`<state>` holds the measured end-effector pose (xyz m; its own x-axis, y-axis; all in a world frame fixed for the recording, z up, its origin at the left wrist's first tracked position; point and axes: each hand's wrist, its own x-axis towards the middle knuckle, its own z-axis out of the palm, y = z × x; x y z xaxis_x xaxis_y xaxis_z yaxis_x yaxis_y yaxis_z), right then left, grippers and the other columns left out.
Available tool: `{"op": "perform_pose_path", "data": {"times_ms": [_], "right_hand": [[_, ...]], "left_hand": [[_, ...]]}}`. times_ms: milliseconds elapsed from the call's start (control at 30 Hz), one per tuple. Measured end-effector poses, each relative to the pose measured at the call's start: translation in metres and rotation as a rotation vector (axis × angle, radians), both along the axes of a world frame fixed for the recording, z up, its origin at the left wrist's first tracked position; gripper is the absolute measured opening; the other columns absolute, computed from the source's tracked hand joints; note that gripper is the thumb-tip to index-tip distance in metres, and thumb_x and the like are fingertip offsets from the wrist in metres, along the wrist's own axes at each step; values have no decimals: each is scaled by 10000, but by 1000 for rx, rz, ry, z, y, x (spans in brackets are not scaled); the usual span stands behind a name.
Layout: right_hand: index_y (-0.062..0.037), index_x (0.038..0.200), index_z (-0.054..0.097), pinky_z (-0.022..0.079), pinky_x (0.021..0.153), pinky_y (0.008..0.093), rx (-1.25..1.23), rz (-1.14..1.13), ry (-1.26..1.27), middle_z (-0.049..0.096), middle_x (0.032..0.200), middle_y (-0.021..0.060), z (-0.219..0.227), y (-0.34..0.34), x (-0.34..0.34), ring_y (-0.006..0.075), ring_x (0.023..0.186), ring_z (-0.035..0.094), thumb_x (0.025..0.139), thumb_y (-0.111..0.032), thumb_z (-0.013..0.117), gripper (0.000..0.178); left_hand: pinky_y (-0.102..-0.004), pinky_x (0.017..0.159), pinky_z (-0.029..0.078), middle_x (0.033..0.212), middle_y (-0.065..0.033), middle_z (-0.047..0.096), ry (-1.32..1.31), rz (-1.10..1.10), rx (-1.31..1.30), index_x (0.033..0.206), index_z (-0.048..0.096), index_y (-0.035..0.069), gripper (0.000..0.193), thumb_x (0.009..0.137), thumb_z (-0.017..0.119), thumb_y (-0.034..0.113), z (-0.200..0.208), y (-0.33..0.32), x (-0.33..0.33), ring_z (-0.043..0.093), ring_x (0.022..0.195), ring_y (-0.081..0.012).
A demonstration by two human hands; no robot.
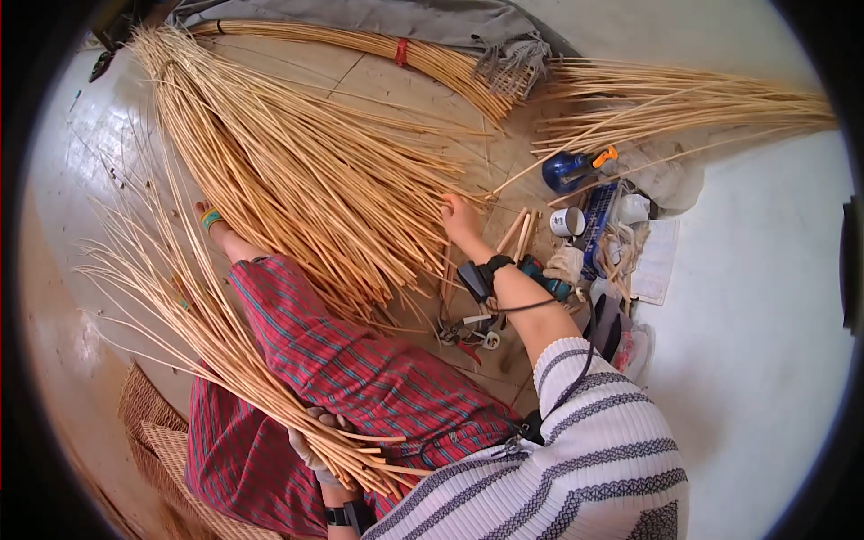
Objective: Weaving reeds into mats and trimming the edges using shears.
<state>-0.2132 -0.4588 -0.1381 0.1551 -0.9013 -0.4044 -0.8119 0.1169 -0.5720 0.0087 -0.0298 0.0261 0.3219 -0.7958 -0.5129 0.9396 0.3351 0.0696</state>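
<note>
My left hand (pixel 315 445), in a grey glove, is wrapped round a bundle of thin tan canes (pixel 238 360) near its thick cut ends. The bundle slants across my lap, its fine tips fanning out to the upper left. My bare right hand (pixel 461 219) reaches to the right edge of a large pile of canes (pixel 297 171) on the floor. Its fingers are curled together at the cane ends, seemingly pinching one; the fingertips are partly hidden. The large pile spreads from a gathered end at the upper left and lies beside my outstretched leg.
A red-tied cane bundle (pixel 360 43) lies behind the pile, partly under grey cloth (pixel 378 20). More canes (pixel 684 99) lie at upper right. Beside my right arm are a blue spray bottle (pixel 565 172), a tin (pixel 567 221) and hand tools (pixel 468 337). Woven matting (pixel 180 450) lies lower left.
</note>
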Motion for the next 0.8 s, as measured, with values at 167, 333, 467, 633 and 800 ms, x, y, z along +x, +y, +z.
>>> {"op": "perform_pose_path", "data": {"times_ms": [167, 333, 467, 633, 800], "right_hand": [[-82, 1402, 555, 509, 960, 461, 10, 73, 115, 599, 1378, 150, -36, -54, 18, 333, 1180, 611, 1073, -270, 474, 387], [-77, 1257, 651, 514, 932, 486, 40, -15, 133, 668, 1231, 162, -65, -80, 40, 335, 1097, 631, 1048, -213, 513, 285], [-74, 1106, 708, 536, 829, 457, -39, 233, 370, 723, 1037, 129, -63, -83, 47, 335, 967, 665, 982, -210, 623, 202], [-82, 1134, 701, 535, 829, 482, 31, 225, 319, 703, 1121, 141, -55, -79, 52, 349, 1013, 653, 976, -161, 612, 197], [-17, 1139, 648, 552, 802, 489, -14, 415, 548, 681, 1110, 196, -51, -72, 66, 376, 981, 664, 957, -95, 568, 214]], "left_hand": [[-547, 915, 564, 1194, -123, 716, -68, -22, -43, 1285, 622, 48, 554, 999, 557, 519, -29, 16, 14, 706, 1074, -290], [-605, 908, 572, 1223, -121, 700, -20, 18, -8, 1363, 578, 90, 540, 1007, 553, 496, -42, 32, 14, 696, 1085, -310], [-600, 873, 591, 1225, -134, 695, -84, 21, -7, 1376, 559, 82, 568, 1013, 524, 518, -48, 38, 15, 697, 1082, -334], [-594, 860, 603, 1223, -131, 694, -77, 8, -12, 1376, 560, 98, 568, 1003, 537, 526, -55, 39, 18, 701, 1069, -328], [-597, 886, 591, 1213, -154, 698, -42, 8, -6, 1358, 573, 71, 585, 1011, 512, 538, -56, 39, 20, 701, 1069, -349]]}}
